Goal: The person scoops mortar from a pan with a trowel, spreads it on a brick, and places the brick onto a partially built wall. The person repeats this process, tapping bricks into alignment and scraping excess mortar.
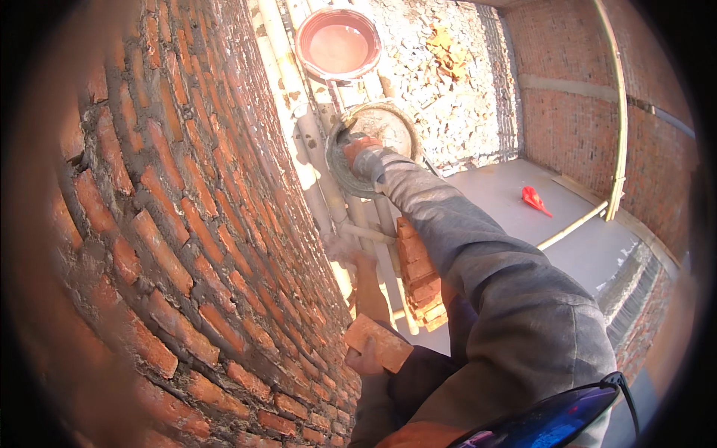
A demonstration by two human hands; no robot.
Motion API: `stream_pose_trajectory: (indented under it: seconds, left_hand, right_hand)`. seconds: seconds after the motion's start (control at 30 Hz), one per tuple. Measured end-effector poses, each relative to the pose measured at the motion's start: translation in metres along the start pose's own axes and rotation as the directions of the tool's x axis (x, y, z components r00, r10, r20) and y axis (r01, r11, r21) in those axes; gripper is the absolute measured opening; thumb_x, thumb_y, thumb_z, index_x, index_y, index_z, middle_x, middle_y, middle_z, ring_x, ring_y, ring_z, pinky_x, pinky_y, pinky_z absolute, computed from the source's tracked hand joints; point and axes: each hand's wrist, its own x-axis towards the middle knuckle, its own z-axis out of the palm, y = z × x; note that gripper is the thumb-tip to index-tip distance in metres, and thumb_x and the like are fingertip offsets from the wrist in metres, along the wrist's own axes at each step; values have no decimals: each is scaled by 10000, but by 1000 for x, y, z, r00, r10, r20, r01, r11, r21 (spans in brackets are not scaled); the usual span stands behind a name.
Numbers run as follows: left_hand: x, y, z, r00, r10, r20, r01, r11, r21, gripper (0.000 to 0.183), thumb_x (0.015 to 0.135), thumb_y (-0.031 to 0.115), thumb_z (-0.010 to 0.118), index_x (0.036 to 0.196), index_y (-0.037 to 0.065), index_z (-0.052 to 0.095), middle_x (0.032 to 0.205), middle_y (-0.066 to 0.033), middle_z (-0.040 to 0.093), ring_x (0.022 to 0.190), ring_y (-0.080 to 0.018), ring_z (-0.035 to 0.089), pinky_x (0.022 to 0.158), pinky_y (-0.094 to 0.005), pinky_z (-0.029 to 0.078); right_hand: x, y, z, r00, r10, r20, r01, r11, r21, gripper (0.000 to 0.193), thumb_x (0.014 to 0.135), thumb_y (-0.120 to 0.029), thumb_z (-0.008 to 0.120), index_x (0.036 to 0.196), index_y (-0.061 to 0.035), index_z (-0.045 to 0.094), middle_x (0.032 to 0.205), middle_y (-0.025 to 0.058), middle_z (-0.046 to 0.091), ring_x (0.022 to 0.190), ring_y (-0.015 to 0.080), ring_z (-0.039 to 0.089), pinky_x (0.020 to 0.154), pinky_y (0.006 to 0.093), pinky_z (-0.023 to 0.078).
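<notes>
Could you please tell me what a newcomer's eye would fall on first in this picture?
Probably the brick wall filling the left side. Next, the grey sleeve crossing from lower right to the right hand at the round tub near the top, then the brick held by the left hand at lower middle.

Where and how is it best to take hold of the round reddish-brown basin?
Likely by the rim of the basin, at its left and right edges, from above: it sits upright, its mouth facing up and rim exposed. The near edge seems poorer, because the round grey tub stands close there.
</notes>
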Motion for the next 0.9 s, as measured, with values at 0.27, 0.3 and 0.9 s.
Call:
stream_pose_trajectory:
  seconds: [0.27,0.3,0.9]
  left_hand:
    - [8,15,-2,993,31,110,-34,999,28,351,863,34,691,1178,-120,688,1093,-144,718,944,-217,685,810,-374,568]
    - [10,15,-3,990,79,121,-89,993,82,344,865,24,683,1178,-121,687,1090,-147,717,943,-217,683,809,-373,568]
    - [16,-16,-22,992,4,127,2,999,-44,328,913,85,679,1182,-103,674,1113,-163,716,963,-237,693,816,-382,574]
  right_hand:
    - [-96,48,51,980,-145,-137,136,988,-77,263,879,-214,622,1085,-78,713,1000,193,754,938,371,747,828,489,580]
    - [-109,53,46,972,-179,-155,169,983,-75,252,876,-223,627,1056,-65,707,984,193,752,924,371,746,825,490,579]
    - [-9,38,52,998,-9,-70,21,984,174,297,786,-173,642,1012,11,699,971,208,738,891,338,719,765,484,546]
